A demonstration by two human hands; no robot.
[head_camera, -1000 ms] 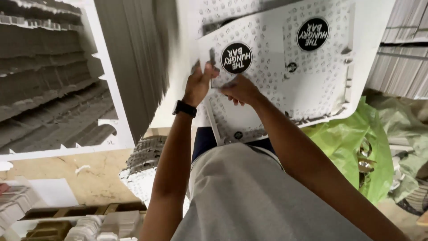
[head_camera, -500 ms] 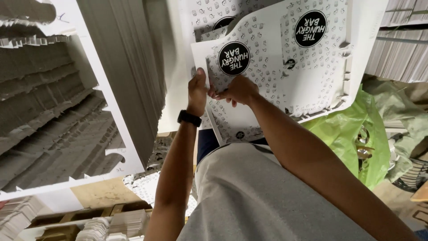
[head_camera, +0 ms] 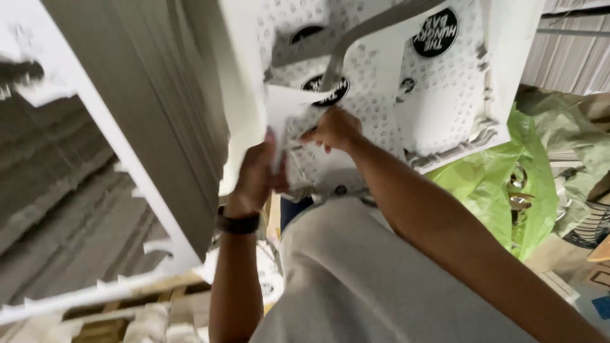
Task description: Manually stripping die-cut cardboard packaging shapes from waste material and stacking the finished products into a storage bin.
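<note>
Printed sheet: I saw a flat white cardboard sheet [head_camera: 445, 95] lying ahead of the person, covered in a small grey pattern, with round black labels (I counted three, one half hidden).
Flap: a white flap [head_camera: 286, 111] of that card stood bent up near its left edge, just under the middle label.
Left hand: the left hand [head_camera: 257, 174] was closed on the flap from below, thumb against it; a black watch [head_camera: 238, 223] sat on the wrist.
Right hand: the right hand [head_camera: 333, 129] pinched the flap's right edge, fingers curled.
Surroundings: a tall stack of grey-edged sheets [head_camera: 146, 114] stood on the left; a green plastic bag [head_camera: 502, 190] lay to the right.
Change: half a second before, the sheet lay flatter under both hands; now the flap was lifted and the left hand sat lower.
</note>
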